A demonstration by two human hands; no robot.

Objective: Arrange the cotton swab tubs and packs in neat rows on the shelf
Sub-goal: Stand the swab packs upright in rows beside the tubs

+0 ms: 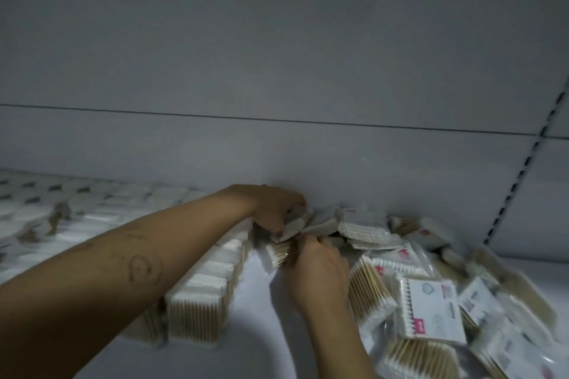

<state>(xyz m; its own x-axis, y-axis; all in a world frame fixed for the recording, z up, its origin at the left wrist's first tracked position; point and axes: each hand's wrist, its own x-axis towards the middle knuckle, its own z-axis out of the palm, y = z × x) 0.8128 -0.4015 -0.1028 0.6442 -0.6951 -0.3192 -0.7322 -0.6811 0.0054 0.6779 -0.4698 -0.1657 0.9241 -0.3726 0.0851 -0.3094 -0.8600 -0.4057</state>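
Two hands meet at the back of the shelf [255, 332]: the left hand [272, 209] curls its fingers round a flat pack [294, 226], the right hand [320, 269] pinches a swab pack [280, 251] beside the standing row [209, 295].

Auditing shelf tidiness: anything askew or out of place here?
Yes. The loose packs on the right lie heaped, tilted and overlapping at mixed angles, unlike the upright row on the left. The left hand grips a white pack and the right hand a wooden-stick pack between them.

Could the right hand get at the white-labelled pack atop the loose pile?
Probably yes: the white-labelled pack lies uncovered beside the right hand, though that hand is holding a swab pack.
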